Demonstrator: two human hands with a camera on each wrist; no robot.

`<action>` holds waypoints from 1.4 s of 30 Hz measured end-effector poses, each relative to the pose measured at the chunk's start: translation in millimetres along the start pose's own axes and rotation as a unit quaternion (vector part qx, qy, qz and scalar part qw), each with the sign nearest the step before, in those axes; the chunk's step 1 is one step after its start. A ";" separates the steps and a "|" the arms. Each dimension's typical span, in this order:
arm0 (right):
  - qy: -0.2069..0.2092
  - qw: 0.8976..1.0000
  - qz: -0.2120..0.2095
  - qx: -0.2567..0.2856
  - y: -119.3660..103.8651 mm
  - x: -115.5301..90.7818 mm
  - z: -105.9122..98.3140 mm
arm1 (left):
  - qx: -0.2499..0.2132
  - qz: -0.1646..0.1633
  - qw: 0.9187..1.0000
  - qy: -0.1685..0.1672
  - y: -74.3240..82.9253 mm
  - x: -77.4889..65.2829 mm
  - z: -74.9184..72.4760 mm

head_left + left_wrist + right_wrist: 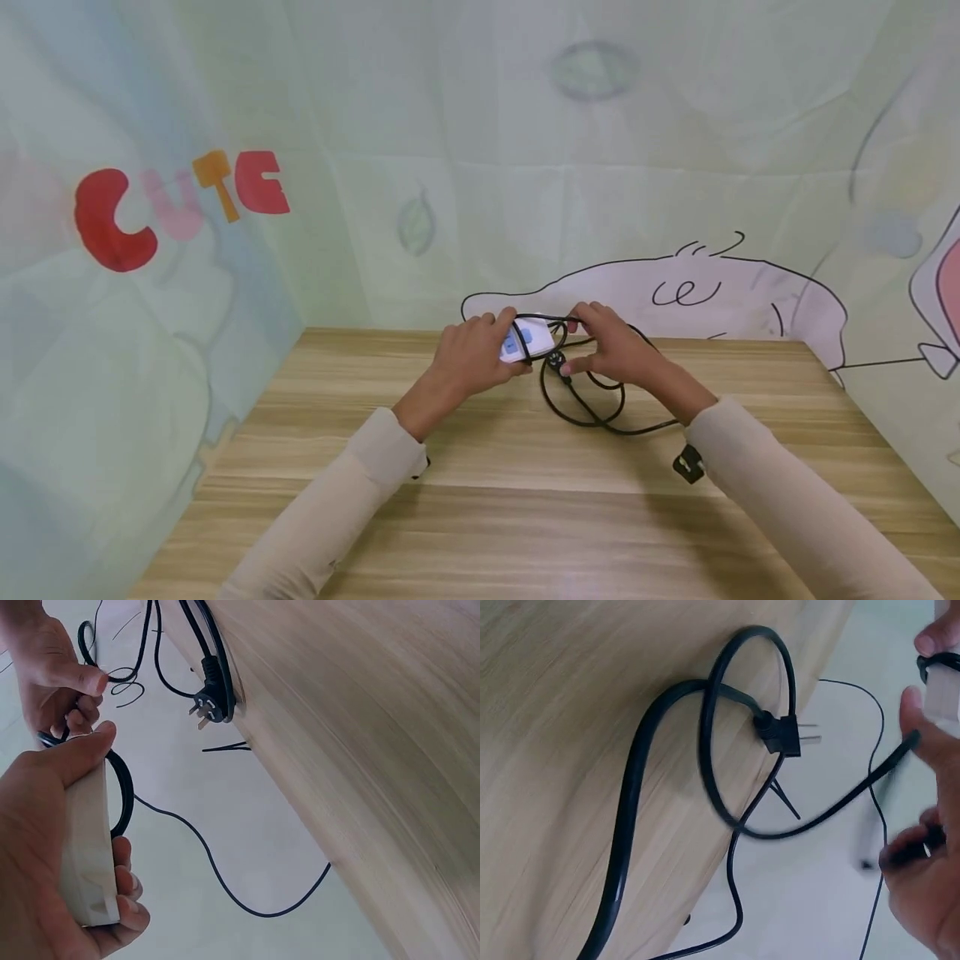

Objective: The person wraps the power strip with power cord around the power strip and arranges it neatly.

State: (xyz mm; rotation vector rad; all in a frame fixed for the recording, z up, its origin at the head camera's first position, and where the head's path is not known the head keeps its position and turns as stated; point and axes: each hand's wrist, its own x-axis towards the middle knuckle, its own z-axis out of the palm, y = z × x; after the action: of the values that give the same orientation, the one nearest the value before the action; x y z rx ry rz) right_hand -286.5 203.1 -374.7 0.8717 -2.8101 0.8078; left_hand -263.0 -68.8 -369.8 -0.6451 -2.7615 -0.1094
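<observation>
My left hand (471, 354) grips a white power strip (534, 335) with blue patches on its face. Black cord is wound round the strip's body, and the white side (91, 847) shows between thumb and fingers in the left wrist view. Close to its right end, my right hand (611, 346) pinches the black power cord (909, 851) with curled fingers. Loose cord loops (581, 423) hang between and below the hands. The cord's black plug (214, 701) dangles beside a loop, its metal prongs bare; the right wrist view also has this plug (781, 736).
Below the hands lies a wood-grain table (480, 500). Behind its far edge hangs a pale printed curtain (450, 208) with cartoon drawings, and CUTE lettering (116, 221) marks the left side. Small black wrist devices (688, 463) sit under the sleeves.
</observation>
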 end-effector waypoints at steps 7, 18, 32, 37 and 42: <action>0.068 0.983 -0.018 -0.168 -10.2 -8.4 10.6 | -0.028 -0.012 1.000 0.006 -0.5 3.0 0.5; 0.148 0.988 -0.018 0.032 -19.0 -12.3 18.4 | -0.055 -0.036 0.998 -0.007 -2.6 5.0 3.1; -0.131 0.860 0.008 0.493 -18.2 -24.8 14.8 | -0.180 -0.076 0.980 -0.040 -8.1 19.3 -2.7; -0.167 0.869 -0.034 0.465 -20.4 -27.9 23.3 | -0.210 -0.055 0.975 -0.050 -6.1 25.3 -9.5; -0.183 0.897 -0.038 0.400 -25.1 -30.1 27.7 | -0.250 -0.034 0.965 -0.072 -11.7 28.1 -13.3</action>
State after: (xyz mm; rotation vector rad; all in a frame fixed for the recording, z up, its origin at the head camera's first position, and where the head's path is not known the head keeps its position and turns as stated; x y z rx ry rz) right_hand -245.8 186.5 -393.9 1.3257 -2.6627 2.0452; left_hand -288.5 -69.4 -348.5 -0.6979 -2.9090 -0.8253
